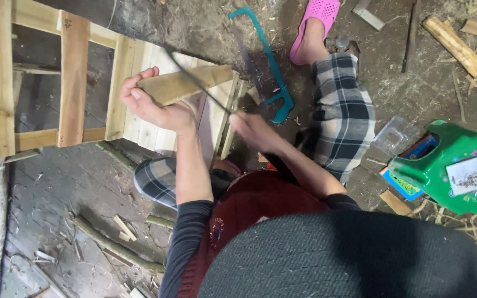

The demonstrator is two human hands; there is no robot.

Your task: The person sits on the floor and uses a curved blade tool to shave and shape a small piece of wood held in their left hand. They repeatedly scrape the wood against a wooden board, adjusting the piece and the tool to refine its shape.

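The left hand pinched a wooden offcut against the slatted frame at ten o'clock; the right hand clenched a thin saw blade crossing it. The piece looked uncut. A teal hacksaw lay idle at twelve o'clock.

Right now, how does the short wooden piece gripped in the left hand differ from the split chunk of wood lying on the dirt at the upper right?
The short wooden piece is smooth-faced and flat, while the split chunk of wood looks rough and blocky. The short wooden piece is gripped by the left hand against the pale slatted wooden frame; the split chunk lies loose on the dirt, untouched. A thin dark blade worked by the right hand crosses the short piece; nothing crosses the chunk. Both are pale bare wood.
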